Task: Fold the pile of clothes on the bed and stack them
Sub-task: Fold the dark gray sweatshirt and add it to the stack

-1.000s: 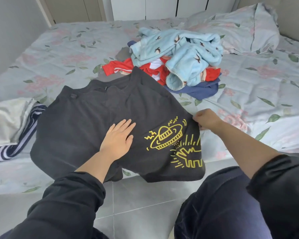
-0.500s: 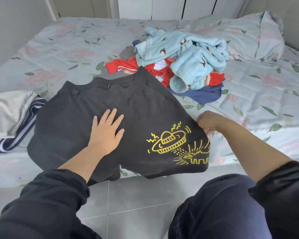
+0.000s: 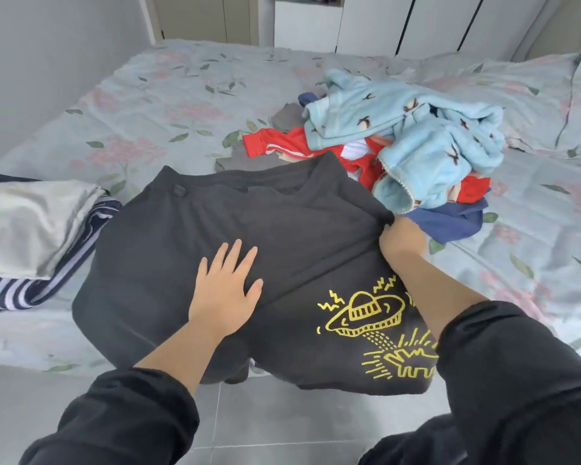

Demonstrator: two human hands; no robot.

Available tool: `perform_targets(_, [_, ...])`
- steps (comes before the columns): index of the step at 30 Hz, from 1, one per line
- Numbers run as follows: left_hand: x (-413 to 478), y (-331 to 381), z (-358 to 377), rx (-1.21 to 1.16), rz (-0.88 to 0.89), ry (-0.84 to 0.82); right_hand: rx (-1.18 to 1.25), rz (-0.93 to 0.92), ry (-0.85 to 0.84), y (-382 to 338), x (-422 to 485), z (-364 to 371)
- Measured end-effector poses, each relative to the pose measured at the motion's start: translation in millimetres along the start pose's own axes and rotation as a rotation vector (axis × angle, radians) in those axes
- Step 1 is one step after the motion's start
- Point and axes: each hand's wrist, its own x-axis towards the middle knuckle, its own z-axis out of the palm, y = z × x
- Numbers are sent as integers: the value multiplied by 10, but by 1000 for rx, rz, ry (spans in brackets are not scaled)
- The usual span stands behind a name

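Observation:
A pair of black shorts (image 3: 282, 229) with a yellow UFO print lies spread at the bed's near edge, its hems hanging over the side. My left hand (image 3: 225, 290) presses flat on the middle of the shorts, fingers straight. My right hand (image 3: 401, 241) pinches the shorts' right edge, just below the unfolded pile (image 3: 399, 146). That pile holds a fluffy light-blue garment on top, a red and white one and a navy one beneath. At the left lies a folded stack (image 3: 31, 226): a pale grey piece on a navy striped one.
The bed (image 3: 168, 105) has a floral sheet, with a pillow (image 3: 524, 92) at the far right. Grey floor tiles (image 3: 282, 424) lie below the bed edge. Wardrobe doors stand behind the bed, a wall at the left.
My right hand has slid up the shorts' right edge, from beside the print toward the waistband. My left hand shifted a little to the left and stays flat on the cloth.

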Motion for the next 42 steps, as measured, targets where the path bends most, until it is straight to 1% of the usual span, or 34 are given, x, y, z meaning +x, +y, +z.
perform_targets(1, [3,3,1,-2,1,-4,-110,-131,69,-54,-25,35])
perform_targets(2, [0,4,3,-3,2,-6,-176,-322,178,-141,-77,100])
perform_targets(3, [0,6,6,-3,4,-8,-184,-523,264,-260,-168,160])
perform_targets(4, [-2,9,2,-6,7,-11,-148,-719,302,-374,-264,212])
perform_targets(5, [-5,11,-2,-8,9,-15,-141,-931,269,-466,-343,289])
perform_targets(6, [-6,11,-4,-9,11,-16,-212,-1111,130,-526,-394,364])
perform_targets(7, [-6,11,-5,-9,11,-16,-324,-1205,-18,-544,-398,426])
perform_targets(8, [-8,11,-7,-12,9,-16,-417,-1169,-155,-535,-317,455])
perform_targets(9, [-10,14,-9,-17,8,-19,-465,-1001,-225,-530,-163,455])
perform_targets(11, [-13,17,-9,-24,-1,-20,-523,-559,-235,-599,146,400])
perform_targets(12, [-12,14,-12,-27,-6,-26,-533,-419,-199,-654,225,403])
perform_targets(13, [-10,14,-13,-30,-10,-34,-528,-403,-144,-730,213,429])
perform_targets(14, [-9,13,-11,-33,-14,-38,-480,-517,-72,-812,153,468])
perform_targets(15, [-6,12,-10,-34,-17,-41,-432,-703,-33,-865,61,529])
perform_targets(16, [-5,15,-9,-34,-18,-45,-409,-904,-30,-837,-41,605])
perform_targets(17, [-2,18,-6,-34,-18,-47,-443,-1047,-55,-752,-73,656])
perform_targets(18, [0,20,-1,-31,-18,-46,-496,-1054,-117,-690,-28,624])
perform_targets(20, [0,19,7,-28,-14,-46,-540,-778,-206,-677,121,545])
perform_targets(21, [1,19,8,-32,-11,-45,-539,-708,-188,-725,146,521])
perform_targets(22, [1,19,7,-37,-9,-45,-493,-740,-122,-815,129,537])
perform_targets(23, [1,18,8,-36,-8,-46,-383,-832,-39,-952,66,562])
perform_targets(24, [1,15,7,-30,-7,-50,-247,-906,-5,-1100,13,591])
perform_targets(25, [3,14,6,-26,-5,-56,-127,-934,-35,-1230,-24,625])
perform_targets(26, [6,14,6,-24,-4,-60,-30,-909,-113,-1338,-29,652])
perform_targets(27, [11,13,5,-23,-5,-63,24,-836,-236,-1437,-9,664])
perform_targets(29, [17,11,-2,-22,-5,-66,21,-681,-455,-1608,106,672])
perform_targets(31, [14,11,-4,-29,-6,-61,-65,-657,-555,-1727,244,681])
perform_targets(33, [5,13,-5,-39,-8,-56,-188,-713,-606,-1847,367,671])
perform_targets(34, [1,15,-8,-44,-10,-52,-258,-749,-581,-1907,430,658])
perform_targets(35, [-2,15,-11,-51,-9,-48,-308,-770,-498,-1959,478,645])
perform_targets(37, [-1,18,-13,-68,-2,-49,-343,-723,-239,-1980,484,651])
perform_targets(38, [0,18,-11,-78,-2,-52,-352,-686,-150,-1955,422,682])
perform_targets(40, [3,18,-11,-86,-5,-56,-305,-637,-137,-1883,218,798])
perform_targets(42, [9,13,-5,-87,-1,-49,-165,-624,-158,-1797,-40,810])
